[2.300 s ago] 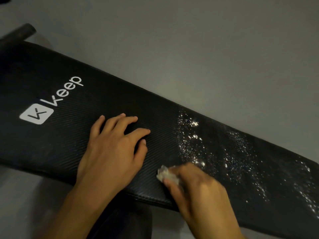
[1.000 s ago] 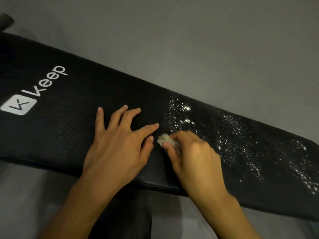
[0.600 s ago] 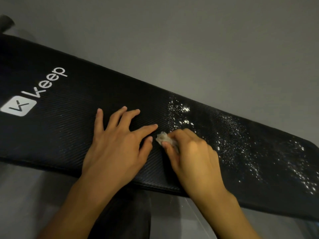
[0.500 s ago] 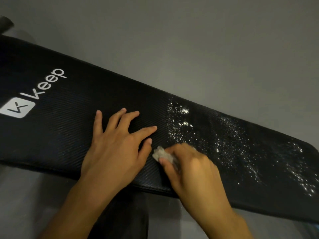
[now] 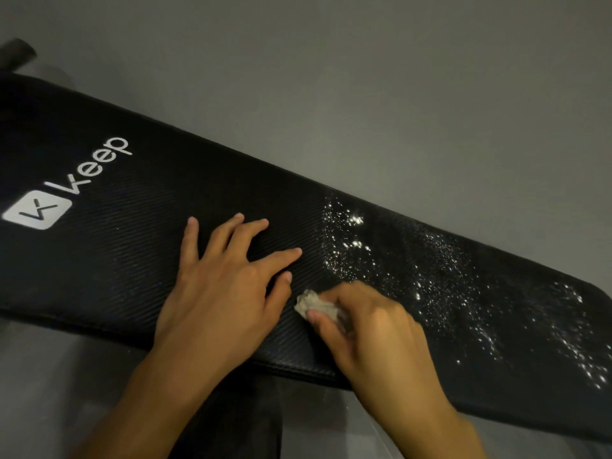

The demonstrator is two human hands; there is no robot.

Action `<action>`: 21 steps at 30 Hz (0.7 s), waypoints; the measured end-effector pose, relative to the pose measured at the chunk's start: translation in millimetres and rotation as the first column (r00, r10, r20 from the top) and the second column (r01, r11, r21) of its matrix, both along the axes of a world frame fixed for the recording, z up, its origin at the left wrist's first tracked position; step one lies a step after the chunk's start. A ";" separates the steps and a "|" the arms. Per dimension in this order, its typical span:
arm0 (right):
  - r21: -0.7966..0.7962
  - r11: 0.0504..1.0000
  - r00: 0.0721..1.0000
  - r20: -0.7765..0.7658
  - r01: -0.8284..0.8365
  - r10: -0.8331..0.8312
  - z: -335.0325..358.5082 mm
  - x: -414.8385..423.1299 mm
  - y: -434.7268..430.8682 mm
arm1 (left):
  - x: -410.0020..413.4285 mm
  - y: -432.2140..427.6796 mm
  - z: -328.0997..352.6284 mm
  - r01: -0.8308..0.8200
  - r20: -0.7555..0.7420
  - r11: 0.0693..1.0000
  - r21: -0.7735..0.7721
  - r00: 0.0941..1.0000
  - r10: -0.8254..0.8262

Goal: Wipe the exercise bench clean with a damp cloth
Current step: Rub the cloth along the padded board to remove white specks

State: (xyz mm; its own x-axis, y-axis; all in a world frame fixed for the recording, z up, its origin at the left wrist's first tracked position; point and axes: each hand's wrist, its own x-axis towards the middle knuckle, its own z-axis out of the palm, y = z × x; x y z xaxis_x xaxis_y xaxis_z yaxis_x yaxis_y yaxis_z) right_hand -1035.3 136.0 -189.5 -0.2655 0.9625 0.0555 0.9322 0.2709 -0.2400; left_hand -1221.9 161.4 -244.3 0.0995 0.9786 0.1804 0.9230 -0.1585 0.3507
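Right hand (image 5: 371, 329) grips cloth (image 5: 311, 304) against bench (image 5: 132, 260)

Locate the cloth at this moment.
In the head view, the cloth sits on the bench near its front edge, gripped by the right hand, just right of the left hand and left of the glistening specks.

The black exercise bench (image 5: 132, 246) carries the white word "Keep" (image 5: 99, 165) on its padded top. Just beside it sits a white square logo (image 5: 37, 210), seemingly a stylised K.
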 end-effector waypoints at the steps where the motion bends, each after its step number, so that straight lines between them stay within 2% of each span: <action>1: 0.023 1.000 1.000 0.011 0.017 -0.017 -0.4 -1.8 7.9 | 0.2 -0.2 -0.2 0.000 -0.002 1.000 0.000 1.000 0.000; 6: 0.090 0.994 0.997 0.012 0.068 -0.070 -5.1 -12.5 29.6 | -0.8 -0.1 0.2 0.005 0.007 1.000 -0.005 1.000 -0.005; 10: -0.045 0.998 0.999 -0.039 -0.033 0.031 -0.7 0.6 5.5 | 0.2 -0.7 0.4 0.001 0.002 1.000 0.001 1.000 -0.001; 13: -0.069 0.997 0.999 -0.039 -0.024 0.021 4.1 4.7 14.3 | 0.2 0.1 -0.6 -0.007 0.001 1.000 0.005 1.000 0.007; 18: 0.017 0.999 0.998 0.049 0.032 -0.033 15.2 -16.2 39.5 | 0.4 -0.2 -1.2 -0.006 -0.010 1.000 0.015 1.000 0.006; 21: -0.035 0.999 0.994 0.108 0.037 -0.033 16.7 -27.6 24.5 | 0.2 -0.2 -1.6 -0.009 0.004 1.000 0.019 1.000 0.009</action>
State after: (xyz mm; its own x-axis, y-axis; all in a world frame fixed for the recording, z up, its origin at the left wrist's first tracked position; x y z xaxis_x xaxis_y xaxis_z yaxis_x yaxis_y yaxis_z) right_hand -1062.9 160.5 -172.9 -0.2341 0.9722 -0.0074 0.9618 0.2304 -0.1479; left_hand -1221.7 161.2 -245.9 0.0895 0.9758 0.1995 0.9230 -0.1565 0.3516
